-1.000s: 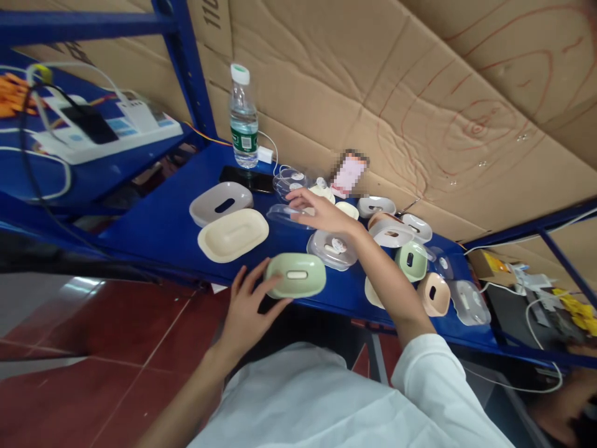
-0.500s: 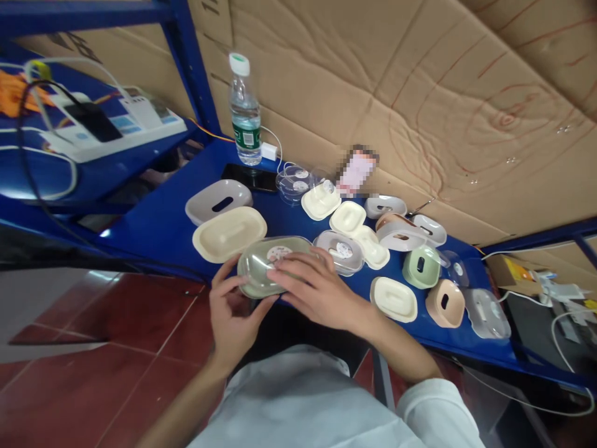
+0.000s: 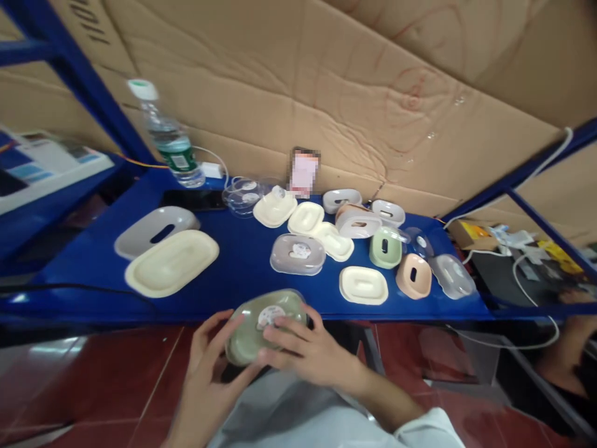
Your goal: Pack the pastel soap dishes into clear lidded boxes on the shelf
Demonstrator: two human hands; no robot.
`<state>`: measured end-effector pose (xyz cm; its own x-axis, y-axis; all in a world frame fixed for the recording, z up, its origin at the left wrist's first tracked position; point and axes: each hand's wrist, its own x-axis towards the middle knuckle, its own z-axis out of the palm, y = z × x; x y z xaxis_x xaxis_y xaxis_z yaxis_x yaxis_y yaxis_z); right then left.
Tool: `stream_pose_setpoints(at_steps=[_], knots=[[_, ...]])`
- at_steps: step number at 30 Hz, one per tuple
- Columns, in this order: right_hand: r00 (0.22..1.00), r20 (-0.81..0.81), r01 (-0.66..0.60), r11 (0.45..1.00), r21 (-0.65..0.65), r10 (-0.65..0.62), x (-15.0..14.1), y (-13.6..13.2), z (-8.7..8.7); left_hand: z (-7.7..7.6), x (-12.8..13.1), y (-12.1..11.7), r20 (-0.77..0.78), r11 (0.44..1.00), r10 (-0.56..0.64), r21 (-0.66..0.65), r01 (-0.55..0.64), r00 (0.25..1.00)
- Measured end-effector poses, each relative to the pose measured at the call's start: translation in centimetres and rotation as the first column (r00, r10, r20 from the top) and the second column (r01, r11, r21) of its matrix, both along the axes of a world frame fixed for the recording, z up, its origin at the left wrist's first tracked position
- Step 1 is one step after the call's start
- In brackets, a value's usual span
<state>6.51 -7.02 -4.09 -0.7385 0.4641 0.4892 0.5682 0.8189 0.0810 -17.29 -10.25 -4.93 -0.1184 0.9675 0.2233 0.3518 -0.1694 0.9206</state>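
Between my two hands is a green oval box [image 3: 247, 345] under a clear domed lid, with a round white sticker [image 3: 271, 316] on top. It is held just off the front edge of the blue table. My left hand [image 3: 209, 358] grips its left end, thumb along the near side. My right hand [image 3: 310, 351] lies over the right end, fingers pressed on the lid near the sticker. Beyond the box sit a grey lidded box [image 3: 297, 255] and a cream oval lid [image 3: 364, 286]. To the left, a larger cream piece [image 3: 171, 264] overlaps a grey slotted tray [image 3: 149, 230].
A water bottle [image 3: 175, 146] and a dark phone [image 3: 192, 200] stand at the back left. Green [image 3: 385, 249] and peach [image 3: 413, 277] slotted boxes are at the right, beside a clear lid [image 3: 453, 277]. Another person's arm [image 3: 566, 348] shows at far right.
My view has swung to the right. My hands and the green box are lower in view, farther from the table's edge, and still together.
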Motion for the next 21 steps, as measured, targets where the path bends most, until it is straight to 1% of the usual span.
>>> stream_pose_setpoints(at_steps=[2,5,8,10,12,14,16,19,21], knots=[[0.999,-0.045,0.025,1.000,-0.007,-0.025,1.2,0.0,0.5,0.3,1.3,-0.1,0.035,1.000,-0.012,-0.016,0.012,0.999],[0.992,-0.086,0.087,0.994,-0.069,-0.093,2.6,0.1,1.3,0.7,3.8,0.1,0.111,0.997,-0.070,-0.032,0.074,0.991],[0.990,-0.008,0.141,0.985,-0.102,-0.143,3.0,-0.4,1.5,0.8,5.5,0.6,0.156,0.995,-0.095,0.005,0.096,0.983],[0.985,0.032,0.171,0.982,-0.078,-0.169,3.0,-0.8,1.6,0.8,6.0,0.9,0.154,0.995,-0.100,0.036,0.096,0.983],[0.981,0.026,0.194,0.980,-0.046,-0.193,2.9,-1.0,1.6,0.7,6.2,1.1,0.134,0.994,-0.104,0.054,0.097,0.986],[0.982,-0.025,0.185,0.982,-0.032,-0.185,3.1,-0.9,1.6,0.5,6.2,1.3,0.115,0.994,-0.098,0.060,0.092,0.988],[0.978,-0.113,0.174,0.984,-0.041,-0.178,3.5,-0.4,1.4,0.3,6.3,1.6,0.103,0.994,-0.092,0.065,0.085,0.990],[0.950,-0.252,0.167,0.981,-0.097,-0.187,4.2,0.5,0.7,0.3,6.5,2.0,0.115,0.994,-0.099,0.062,0.093,0.988],[0.934,-0.300,0.152,0.975,-0.160,-0.195,4.4,1.2,0.2,0.4,6.6,2.3,0.151,0.994,-0.107,0.049,0.100,0.983]])
